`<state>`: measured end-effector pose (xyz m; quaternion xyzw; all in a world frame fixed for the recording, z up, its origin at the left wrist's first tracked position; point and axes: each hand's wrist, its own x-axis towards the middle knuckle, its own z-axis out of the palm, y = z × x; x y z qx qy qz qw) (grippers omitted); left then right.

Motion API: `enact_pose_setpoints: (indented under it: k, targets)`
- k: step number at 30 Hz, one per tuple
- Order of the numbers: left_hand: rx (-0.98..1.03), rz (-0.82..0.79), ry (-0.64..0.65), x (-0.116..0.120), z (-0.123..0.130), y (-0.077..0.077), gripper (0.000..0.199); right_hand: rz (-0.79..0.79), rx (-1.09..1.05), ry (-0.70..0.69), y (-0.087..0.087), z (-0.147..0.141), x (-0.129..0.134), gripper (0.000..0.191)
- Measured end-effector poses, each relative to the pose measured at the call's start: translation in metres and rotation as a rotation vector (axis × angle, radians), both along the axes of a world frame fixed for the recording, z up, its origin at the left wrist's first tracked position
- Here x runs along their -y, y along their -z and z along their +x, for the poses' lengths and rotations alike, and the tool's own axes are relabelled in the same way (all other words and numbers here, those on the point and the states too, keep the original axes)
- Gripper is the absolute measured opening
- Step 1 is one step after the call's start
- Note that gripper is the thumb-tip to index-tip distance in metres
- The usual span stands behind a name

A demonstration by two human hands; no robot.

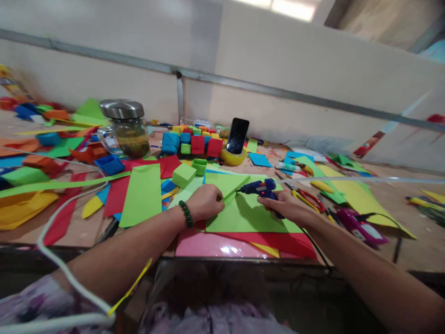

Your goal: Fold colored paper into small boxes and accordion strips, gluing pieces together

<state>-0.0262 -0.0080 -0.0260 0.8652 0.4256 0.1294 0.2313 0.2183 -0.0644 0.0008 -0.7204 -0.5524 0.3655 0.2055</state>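
Note:
My right hand (281, 204) is wrapped round a dark blue hot glue gun (259, 188) with a small red light on its side. The gun's nozzle points left, at the edge of a folded light green strip (234, 188). My left hand (206, 202), with a green bead bracelet at the wrist, is closed on the strip's lower left end. Beneath both hands lies a light green sheet (250, 218), on top of a red sheet (288, 241). Just beyond my left hand stand a light green box (184, 175) and a small open green box (199, 167).
Stacked coloured cubes (198, 144) and a phone (238, 135) propped in a yellow tape roll (233, 157) stand at the back. A lidded glass jar (130, 134) is at left. Scissors (309, 199) and a magenta device (361, 227) lie at right. A white cable (62, 266) crosses the left side.

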Motion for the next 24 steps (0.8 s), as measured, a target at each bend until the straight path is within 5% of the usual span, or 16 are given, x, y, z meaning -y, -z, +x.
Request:
enact_pose_setpoints:
  k: [8, 24]
  targets:
    - [0.061, -0.062, 0.050, -0.002, -0.003, -0.002, 0.017, -0.115, -0.024, -0.151, -0.020, -0.038, 0.027, 0.047]
    - [0.064, -0.127, 0.062, -0.004, -0.005, -0.005, 0.015, -0.141, -0.044, -0.158, -0.012, -0.039, 0.034, 0.042]
